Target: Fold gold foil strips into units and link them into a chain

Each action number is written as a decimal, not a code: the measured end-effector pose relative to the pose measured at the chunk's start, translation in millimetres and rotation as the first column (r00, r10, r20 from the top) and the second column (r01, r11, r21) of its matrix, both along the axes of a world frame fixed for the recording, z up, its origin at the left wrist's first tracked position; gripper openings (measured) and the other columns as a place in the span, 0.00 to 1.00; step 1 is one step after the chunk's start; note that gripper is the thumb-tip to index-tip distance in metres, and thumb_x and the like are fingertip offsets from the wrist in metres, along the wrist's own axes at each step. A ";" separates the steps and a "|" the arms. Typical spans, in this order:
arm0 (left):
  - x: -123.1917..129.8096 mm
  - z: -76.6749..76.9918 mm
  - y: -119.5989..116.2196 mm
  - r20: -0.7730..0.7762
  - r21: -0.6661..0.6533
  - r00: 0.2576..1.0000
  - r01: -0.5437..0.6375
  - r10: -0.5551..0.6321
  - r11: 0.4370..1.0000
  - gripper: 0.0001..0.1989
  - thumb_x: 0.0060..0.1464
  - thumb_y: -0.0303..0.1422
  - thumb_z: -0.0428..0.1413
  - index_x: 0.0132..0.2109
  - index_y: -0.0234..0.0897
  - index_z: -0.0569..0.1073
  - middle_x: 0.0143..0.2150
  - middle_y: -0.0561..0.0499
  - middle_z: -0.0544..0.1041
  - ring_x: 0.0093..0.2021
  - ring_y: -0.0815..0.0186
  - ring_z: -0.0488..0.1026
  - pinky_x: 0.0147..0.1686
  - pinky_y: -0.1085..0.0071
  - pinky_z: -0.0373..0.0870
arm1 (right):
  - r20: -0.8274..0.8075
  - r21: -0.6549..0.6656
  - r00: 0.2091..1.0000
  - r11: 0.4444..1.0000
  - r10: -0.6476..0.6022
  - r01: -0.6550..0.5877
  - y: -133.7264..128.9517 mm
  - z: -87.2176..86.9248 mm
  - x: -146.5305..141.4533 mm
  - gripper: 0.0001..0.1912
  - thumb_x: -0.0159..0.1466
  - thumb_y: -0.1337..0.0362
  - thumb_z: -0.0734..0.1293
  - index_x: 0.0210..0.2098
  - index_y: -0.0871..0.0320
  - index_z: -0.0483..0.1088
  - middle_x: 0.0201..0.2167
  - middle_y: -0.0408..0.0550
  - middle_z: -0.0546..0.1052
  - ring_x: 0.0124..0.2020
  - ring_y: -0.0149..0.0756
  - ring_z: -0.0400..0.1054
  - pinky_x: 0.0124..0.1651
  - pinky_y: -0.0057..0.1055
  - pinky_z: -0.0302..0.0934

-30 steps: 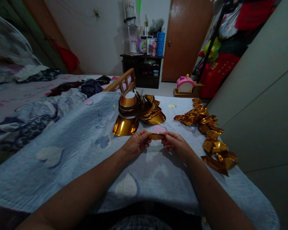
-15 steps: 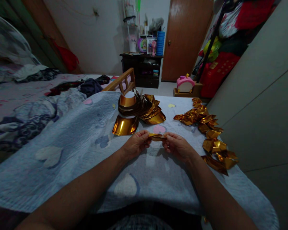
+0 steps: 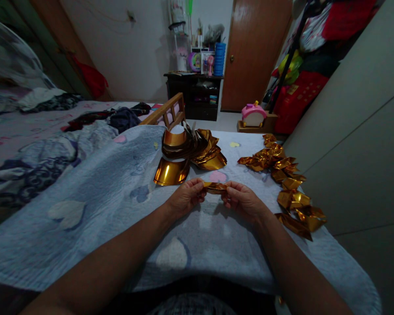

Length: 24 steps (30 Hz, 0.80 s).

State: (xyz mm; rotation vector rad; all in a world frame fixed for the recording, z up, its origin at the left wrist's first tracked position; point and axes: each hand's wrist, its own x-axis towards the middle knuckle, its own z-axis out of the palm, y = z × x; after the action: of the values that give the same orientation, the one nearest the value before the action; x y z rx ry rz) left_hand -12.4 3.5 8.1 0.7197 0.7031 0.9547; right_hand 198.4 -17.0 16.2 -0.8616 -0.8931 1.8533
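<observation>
A narrow folded piece of gold foil (image 3: 215, 188) is stretched between my two hands, above the blue cloth. My left hand (image 3: 191, 194) pinches its left end, and my right hand (image 3: 239, 199) pinches the right end. Just beyond my left hand lies a curved sheet of shiny gold foil (image 3: 171, 172). Behind it sits a fanned stack of gold foil sheets (image 3: 197, 146). To the right of my right hand, several folded gold foil pieces (image 3: 293, 199) lie in a loose line near the cloth's right edge.
The blue cloth (image 3: 118, 192) with heart shapes covers the surface before me. A wooden rail (image 3: 167, 109) stands at its far edge, beside a bed with clothes (image 3: 52, 148) on the left. A pale cabinet (image 3: 357, 131) closes off the right side.
The foil between my hands has turned slightly and shows a broader face. Both hands keep nearly the same place and their hold.
</observation>
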 end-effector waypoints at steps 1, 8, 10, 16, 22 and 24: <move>-0.1 0.1 0.0 0.002 -0.002 1.000 -0.002 0.002 1.000 0.20 0.42 0.39 0.73 0.34 0.33 0.73 0.26 0.54 0.73 0.24 0.74 0.68 0.24 0.79 0.64 | -0.002 0.002 1.000 1.000 -0.001 0.001 -0.3 0.5 -0.4 0.18 0.52 0.56 0.80 0.33 0.58 0.73 0.28 0.42 0.74 0.26 0.26 0.64 0.27 0.24 0.60; -0.2 2.7 -1.4 -0.007 0.025 1.000 0.022 -0.022 0.999 0.21 0.41 0.40 0.74 0.33 0.33 0.73 0.25 0.54 0.74 0.25 0.73 0.69 0.24 0.79 0.65 | -0.008 -0.014 1.000 1.000 -0.010 0.010 -0.3 2.0 -1.4 0.18 0.50 0.58 0.81 0.32 0.59 0.73 0.28 0.42 0.74 0.26 0.26 0.64 0.27 0.24 0.60; 0.1 2.8 -1.9 -0.012 0.027 1.000 0.008 -0.007 1.000 0.20 0.41 0.39 0.73 0.32 0.33 0.73 0.26 0.53 0.75 0.25 0.73 0.70 0.25 0.78 0.66 | -0.003 -0.004 1.000 1.000 -0.010 0.010 -0.1 2.1 -1.5 0.18 0.50 0.58 0.81 0.33 0.59 0.74 0.28 0.42 0.74 0.25 0.26 0.64 0.26 0.24 0.60; -0.3 0.7 -2.0 -0.022 0.039 1.000 0.006 -0.005 0.999 0.20 0.41 0.40 0.74 0.33 0.33 0.74 0.27 0.53 0.76 0.26 0.72 0.71 0.28 0.77 0.70 | -0.013 0.001 1.000 1.000 0.006 -0.006 -1.2 1.8 -2.2 0.19 0.49 0.57 0.81 0.33 0.58 0.73 0.30 0.43 0.76 0.25 0.27 0.64 0.26 0.25 0.60; -0.5 1.1 -2.5 -0.024 0.046 1.000 0.020 -0.019 0.999 0.20 0.41 0.40 0.73 0.32 0.33 0.74 0.26 0.53 0.76 0.26 0.72 0.72 0.29 0.77 0.70 | -0.009 0.032 0.999 0.999 0.031 -0.031 -1.7 1.0 -3.4 0.18 0.50 0.56 0.81 0.32 0.57 0.73 0.29 0.42 0.75 0.25 0.27 0.64 0.28 0.26 0.60; -0.2 1.0 -2.3 -0.024 0.049 1.000 0.017 -0.016 0.999 0.20 0.41 0.40 0.73 0.32 0.33 0.74 0.26 0.53 0.76 0.26 0.72 0.72 0.28 0.77 0.70 | -0.015 0.033 0.999 0.999 0.032 -0.031 -1.3 0.4 -3.6 0.19 0.49 0.56 0.81 0.32 0.57 0.72 0.30 0.42 0.75 0.25 0.27 0.64 0.28 0.26 0.60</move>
State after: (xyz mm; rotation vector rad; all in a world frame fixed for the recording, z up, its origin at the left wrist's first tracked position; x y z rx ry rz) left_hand -12.6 1.3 9.1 0.7804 0.6955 0.9528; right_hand 194.8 -18.3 16.6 -0.8164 -0.9296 1.8650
